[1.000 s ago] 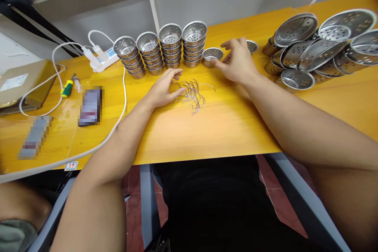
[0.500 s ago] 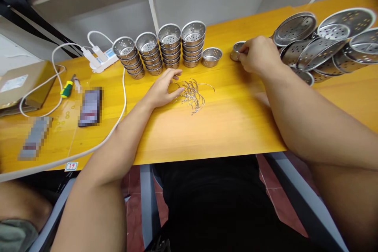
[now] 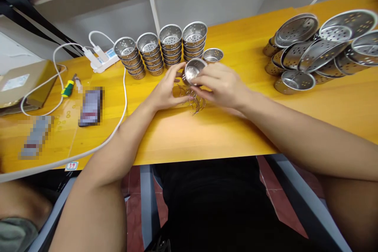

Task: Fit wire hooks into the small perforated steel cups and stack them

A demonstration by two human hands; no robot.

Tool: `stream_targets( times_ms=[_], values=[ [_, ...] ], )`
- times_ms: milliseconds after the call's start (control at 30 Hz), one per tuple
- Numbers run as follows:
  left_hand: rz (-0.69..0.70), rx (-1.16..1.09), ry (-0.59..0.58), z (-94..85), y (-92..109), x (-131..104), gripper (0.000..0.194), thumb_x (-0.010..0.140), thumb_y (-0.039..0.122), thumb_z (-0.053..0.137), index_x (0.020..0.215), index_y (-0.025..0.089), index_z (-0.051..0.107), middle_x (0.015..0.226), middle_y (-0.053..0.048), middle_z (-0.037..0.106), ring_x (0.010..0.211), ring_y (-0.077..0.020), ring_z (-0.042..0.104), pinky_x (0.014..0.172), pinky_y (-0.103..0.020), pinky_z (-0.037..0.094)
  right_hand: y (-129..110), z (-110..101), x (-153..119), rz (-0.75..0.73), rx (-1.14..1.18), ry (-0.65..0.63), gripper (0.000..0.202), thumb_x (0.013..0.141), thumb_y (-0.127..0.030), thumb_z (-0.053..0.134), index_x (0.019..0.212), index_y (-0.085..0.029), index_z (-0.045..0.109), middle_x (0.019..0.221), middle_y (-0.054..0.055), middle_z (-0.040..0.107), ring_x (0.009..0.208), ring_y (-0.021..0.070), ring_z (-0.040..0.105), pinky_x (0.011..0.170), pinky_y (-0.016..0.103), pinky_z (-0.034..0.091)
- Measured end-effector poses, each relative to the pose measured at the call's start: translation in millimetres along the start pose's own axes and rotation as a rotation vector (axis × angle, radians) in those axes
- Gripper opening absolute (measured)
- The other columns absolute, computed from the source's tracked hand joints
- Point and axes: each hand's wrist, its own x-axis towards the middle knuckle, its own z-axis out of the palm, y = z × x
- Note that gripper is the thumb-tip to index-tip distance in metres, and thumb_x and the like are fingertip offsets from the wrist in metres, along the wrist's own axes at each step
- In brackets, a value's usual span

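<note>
A small perforated metal cup [image 3: 193, 71] is held tilted above the table, its mouth towards me. My right hand [image 3: 226, 84] pinches its rim from the right. On the cup's left side is my left hand [image 3: 168, 88], thumb and fingers spread around it; whether the fingertips touch the cup is hard to see. Beneath the hands lies a small pile of thin curved metal wires [image 3: 196, 105], partly hidden. Just behind, a single metal cup [image 3: 213, 55] stands beside the rightmost of several cup stacks [image 3: 171, 41].
Many loose and nested metal cups [image 3: 297, 80] lie at the right. To the left are a white power strip [image 3: 103, 61] with cables, a screwdriver [image 3: 67, 88], two blurred-out devices [image 3: 91, 107] and a cardboard box [image 3: 38, 82]. Another person's leg [image 3: 23, 201] shows at lower left.
My right hand has come from the right side to the middle, bringing a metal cup over the wires. My left hand has shifted slightly and now sits at the cup's left side.
</note>
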Motion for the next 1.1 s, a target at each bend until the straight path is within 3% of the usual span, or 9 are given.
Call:
stream_targets(
  times_ms=[133, 300, 467, 667, 800, 900, 1100],
  values=[
    [0.111, 0.000, 0.004, 2.9, -3.6, 3.1, 0.096, 0.103, 0.086, 0.072, 0.173, 0.031, 0.037, 0.168, -0.019, 0.064, 0.160, -0.0400, 0.067, 0.136, -0.063, 0.058, -16.1, 16.9, 1.5, -0.071, 0.019, -0.057, 0.035, 0.125, -0.050, 0.056, 0.128, -0.027, 0.081, 0.118, 0.012, 0.082, 0.105, 0.0309, 0.075, 0.091, 0.051, 0.062],
    [0.121, 0.013, 0.027, 1.4, -12.3, 2.2, 0.089, 0.106, 0.083, 0.067, 0.171, 0.029, 0.037, 0.166, -0.019, 0.063, 0.158, -0.0404, 0.067, 0.136, -0.063, 0.056, -15.6, 13.3, 1.1, 0.087, 0.038, -0.099, 0.056, 0.112, -0.058, 0.070, 0.158, -0.026, 0.072, 0.150, 0.021, 0.066, 0.133, 0.0461, 0.064, 0.113, 0.072, 0.054],
    [0.109, 0.024, 0.015, 2.8, -13.8, 2.0, 0.080, 0.110, 0.075, 0.064, 0.170, 0.029, 0.039, 0.163, -0.018, 0.064, 0.156, -0.0390, 0.066, 0.135, -0.062, 0.056, -16.3, 10.6, -0.5, 0.161, 0.095, -0.145, 0.033, 0.112, -0.048, 0.067, 0.131, -0.024, 0.080, 0.139, 0.019, 0.061, 0.130, 0.0443, 0.061, 0.115, 0.070, 0.053],
    [0.066, 0.092, 0.057, -4.0, -10.7, 0.2, 0.089, 0.102, 0.084, 0.073, 0.168, 0.030, 0.045, 0.156, -0.016, 0.066, 0.148, -0.0380, 0.068, 0.131, -0.061, 0.059, -18.8, 16.4, -1.7, 0.217, 0.191, -0.121, 0.040, 0.111, -0.046, 0.068, 0.146, -0.028, 0.075, 0.127, 0.015, 0.061, 0.116, 0.0375, 0.064, 0.108, 0.063, 0.061],
    [-0.029, 0.132, 0.007, -7.2, -1.2, 1.0, 0.083, 0.097, 0.084, 0.081, 0.156, 0.031, 0.057, 0.149, -0.015, 0.068, 0.147, -0.0393, 0.068, 0.128, -0.063, 0.060, -18.7, 17.8, -2.4, 0.225, 0.246, -0.163, 0.024, 0.111, -0.052, 0.069, 0.116, -0.030, 0.076, 0.117, 0.012, 0.061, 0.106, 0.0338, 0.064, 0.103, 0.060, 0.062],
    [-0.041, 0.135, 0.006, -5.0, 2.5, 3.0, 0.076, 0.100, 0.086, 0.074, 0.149, 0.030, 0.060, 0.147, -0.015, 0.069, 0.147, -0.0382, 0.069, 0.127, -0.062, 0.061, -19.2, 14.6, -1.6, 0.274, 0.271, -0.147, 0.028, 0.111, -0.058, 0.069, 0.110, -0.029, 0.070, 0.112, 0.010, 0.064, 0.099, 0.0326, 0.065, 0.099, 0.058, 0.062],
    [-0.003, 0.117, 0.003, -2.8, 4.3, 4.1, 0.081, 0.104, 0.088, 0.067, 0.156, 0.028, 0.052, 0.147, -0.016, 0.070, 0.140, -0.0358, 0.072, 0.123, -0.059, 0.063, -17.2, 9.8, 0.1, 0.344, 0.328, -0.048, 0.039, 0.105, -0.063, 0.081, 0.108, -0.028, 0.064, 0.114, 0.010, 0.070, 0.103, 0.0335, 0.068, 0.098, 0.055, 0.064]
  ],
)
